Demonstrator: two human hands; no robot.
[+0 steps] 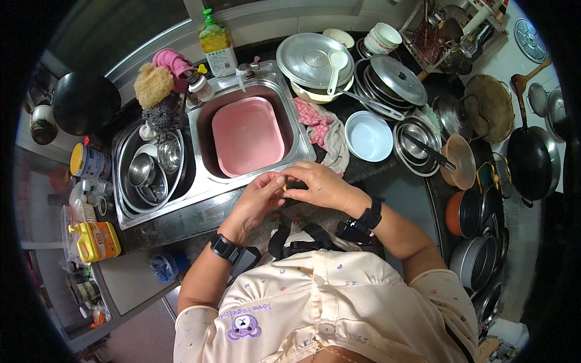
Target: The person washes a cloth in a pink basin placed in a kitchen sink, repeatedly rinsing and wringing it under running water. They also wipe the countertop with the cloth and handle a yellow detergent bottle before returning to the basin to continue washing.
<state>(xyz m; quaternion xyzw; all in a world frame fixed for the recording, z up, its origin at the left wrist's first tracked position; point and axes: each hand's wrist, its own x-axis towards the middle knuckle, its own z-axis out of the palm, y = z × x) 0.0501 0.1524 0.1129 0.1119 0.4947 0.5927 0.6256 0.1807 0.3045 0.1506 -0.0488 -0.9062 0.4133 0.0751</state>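
Observation:
My left hand (263,193) and my right hand (315,183) meet in front of the sink's near edge. A small yellowish thing (285,185), too small to name, is pinched between their fingertips. Just beyond them a pink plastic basin (248,136) sits in the right bowl of the steel sink (297,136). Metal bowls (141,170) and a large pan fill the left bowl. Cloths (333,140) lie on the counter right of the sink, beside a light-blue bowl (368,136).
A lidded pot (313,59) with a white ladle (337,68) on top stands behind the cloths. Stacked pans and metal bowls (415,140) crowd the right counter. A soap bottle (218,47) is behind the faucet (245,70). A yellow jug (96,242) stands at the left corner.

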